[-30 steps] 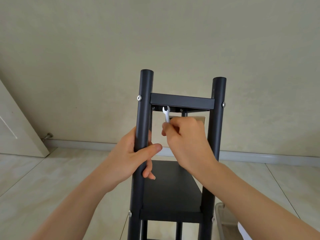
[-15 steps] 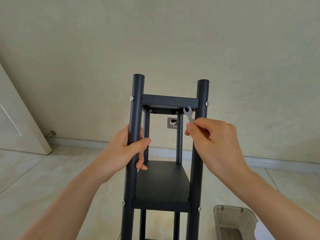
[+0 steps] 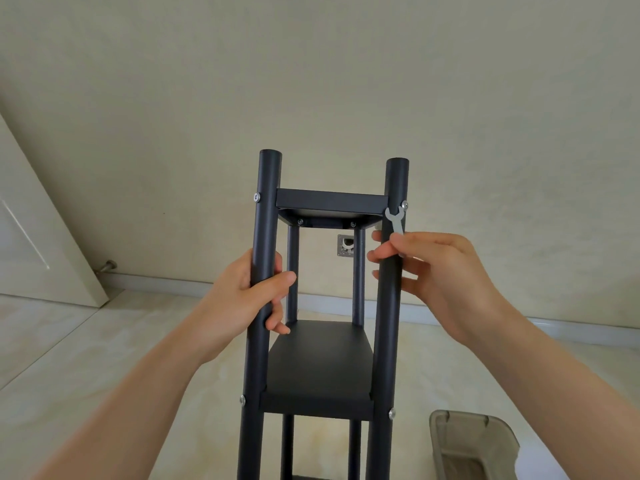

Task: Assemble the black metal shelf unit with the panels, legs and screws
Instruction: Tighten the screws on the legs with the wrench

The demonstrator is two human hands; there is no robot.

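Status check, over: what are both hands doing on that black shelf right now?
Left hand grips front left leg. Right hand pinches small wrench, its head beside top right screw. Nothing in the way.

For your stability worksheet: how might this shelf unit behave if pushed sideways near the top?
The shelf unit looks tall and narrow, so it probably tips easily. Its metal legs should stay stiff. The left hand gripping one leg suggests it needs steadying.

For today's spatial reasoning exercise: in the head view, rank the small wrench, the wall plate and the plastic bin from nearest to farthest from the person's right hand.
From the right hand:
1. Small wrench, pinched in its fingers.
2. Wall plate, to its left, behind the shelf.
3. Plastic bin, on the floor below.
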